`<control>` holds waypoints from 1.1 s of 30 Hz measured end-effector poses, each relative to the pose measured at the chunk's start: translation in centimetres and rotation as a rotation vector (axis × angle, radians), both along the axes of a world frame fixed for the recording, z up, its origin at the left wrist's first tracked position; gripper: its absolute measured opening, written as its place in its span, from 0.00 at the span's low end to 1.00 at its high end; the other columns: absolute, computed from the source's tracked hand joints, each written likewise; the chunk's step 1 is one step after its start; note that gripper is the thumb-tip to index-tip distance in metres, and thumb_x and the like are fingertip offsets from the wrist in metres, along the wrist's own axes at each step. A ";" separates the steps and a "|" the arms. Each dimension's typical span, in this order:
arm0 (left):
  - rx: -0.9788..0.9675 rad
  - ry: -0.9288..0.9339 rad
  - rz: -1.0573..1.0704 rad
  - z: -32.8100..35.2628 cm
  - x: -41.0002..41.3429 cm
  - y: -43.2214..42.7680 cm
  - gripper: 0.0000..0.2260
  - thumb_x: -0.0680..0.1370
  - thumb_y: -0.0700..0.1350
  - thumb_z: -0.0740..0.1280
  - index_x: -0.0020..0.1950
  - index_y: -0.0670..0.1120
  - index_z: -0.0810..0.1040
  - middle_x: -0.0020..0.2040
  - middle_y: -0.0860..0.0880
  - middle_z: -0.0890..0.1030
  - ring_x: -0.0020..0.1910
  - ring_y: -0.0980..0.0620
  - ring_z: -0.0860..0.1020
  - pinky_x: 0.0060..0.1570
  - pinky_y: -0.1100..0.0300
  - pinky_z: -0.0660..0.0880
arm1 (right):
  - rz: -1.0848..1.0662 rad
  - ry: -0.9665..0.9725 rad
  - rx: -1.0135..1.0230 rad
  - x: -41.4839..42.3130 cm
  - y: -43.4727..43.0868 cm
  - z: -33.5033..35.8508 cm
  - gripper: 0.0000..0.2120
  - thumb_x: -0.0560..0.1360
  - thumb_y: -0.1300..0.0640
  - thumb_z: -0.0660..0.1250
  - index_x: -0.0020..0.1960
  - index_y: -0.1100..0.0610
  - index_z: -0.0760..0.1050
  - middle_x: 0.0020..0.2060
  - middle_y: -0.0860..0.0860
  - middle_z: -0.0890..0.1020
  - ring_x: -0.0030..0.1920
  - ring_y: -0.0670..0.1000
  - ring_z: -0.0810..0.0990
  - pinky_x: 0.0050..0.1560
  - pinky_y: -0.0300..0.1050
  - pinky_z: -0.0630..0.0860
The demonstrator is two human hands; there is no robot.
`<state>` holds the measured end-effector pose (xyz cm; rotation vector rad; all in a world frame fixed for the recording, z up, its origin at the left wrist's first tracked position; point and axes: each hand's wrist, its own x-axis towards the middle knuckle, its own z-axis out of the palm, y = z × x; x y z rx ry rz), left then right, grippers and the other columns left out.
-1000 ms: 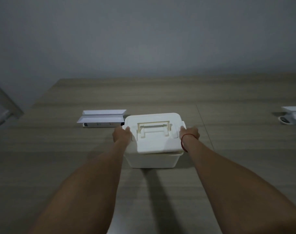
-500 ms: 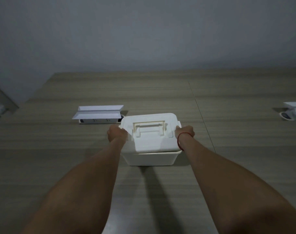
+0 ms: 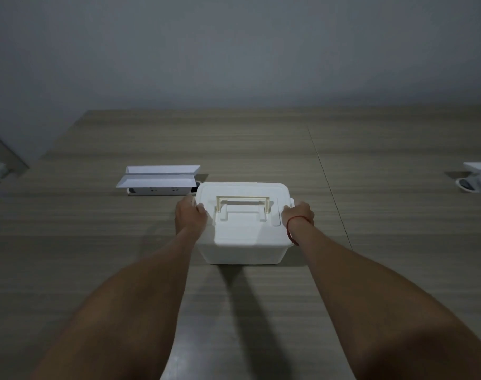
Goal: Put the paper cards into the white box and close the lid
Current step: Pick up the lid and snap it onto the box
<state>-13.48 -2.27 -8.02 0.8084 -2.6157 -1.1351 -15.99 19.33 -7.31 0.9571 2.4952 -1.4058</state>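
As seen from the head camera, the white box stands on the wooden table directly ahead of me, its lid lying flat on top with the cream handle folded down. My left hand presses against the lid's left edge, thumb over the rim; my right hand, a red string at its wrist, presses the right edge. Both hands curl around the lid's sides, the fingers mostly hidden behind it. Behind and to the left lies a power strip under white trays. No cards are visible.
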 end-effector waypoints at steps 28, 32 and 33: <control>0.337 -0.176 0.235 -1.6 0.0 -0.8 0.36 0.72 0.62 0.68 0.69 0.37 0.71 0.67 0.38 0.74 0.65 0.38 0.74 0.64 0.46 0.73 | 0.032 -0.074 -0.263 1.1 0.6 -0.6 0.29 0.79 0.44 0.57 0.74 0.59 0.62 0.72 0.58 0.69 0.70 0.59 0.69 0.68 0.50 0.65; 0.212 -0.097 0.227 -1.9 0.8 -0.9 0.31 0.70 0.63 0.68 0.59 0.38 0.79 0.58 0.40 0.81 0.57 0.40 0.79 0.57 0.45 0.78 | -0.020 -0.121 -0.353 1.3 0.8 -0.6 0.30 0.76 0.40 0.59 0.71 0.58 0.68 0.65 0.57 0.76 0.62 0.58 0.77 0.54 0.45 0.71; 0.159 -0.073 0.236 -1.7 0.9 -0.8 0.29 0.71 0.63 0.68 0.56 0.38 0.80 0.56 0.40 0.81 0.56 0.40 0.80 0.55 0.46 0.78 | -0.036 -0.122 -0.369 1.3 0.8 -0.7 0.30 0.76 0.40 0.59 0.70 0.59 0.69 0.64 0.57 0.77 0.61 0.57 0.78 0.51 0.43 0.70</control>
